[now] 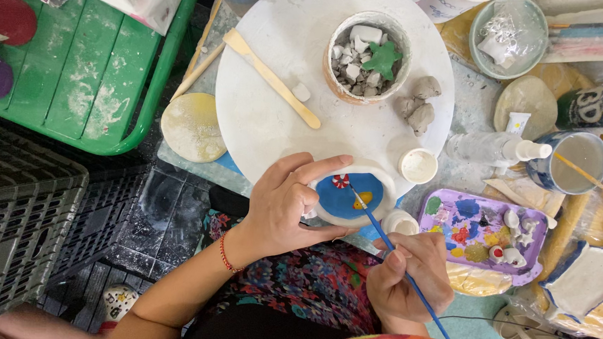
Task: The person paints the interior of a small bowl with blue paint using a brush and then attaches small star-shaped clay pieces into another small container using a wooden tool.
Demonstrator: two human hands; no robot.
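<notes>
On our round white board (263, 111), our left hand (285, 203) cups the blue-painted bowl (345, 196) steady while our right hand (406, 277) pinches a thin brush (387, 248), best dabbed lightly.

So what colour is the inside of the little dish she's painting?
Bright blue inside the dish, with a small yellow figure and a red-and-white ring; white rim. Head view shows it.

Pottery-painting workshop: round white turntable (277, 119), purple paint palette (479, 233), clay lumps (417, 107), wooden modelling tool (272, 78), cup of brush water (577, 162).
</notes>
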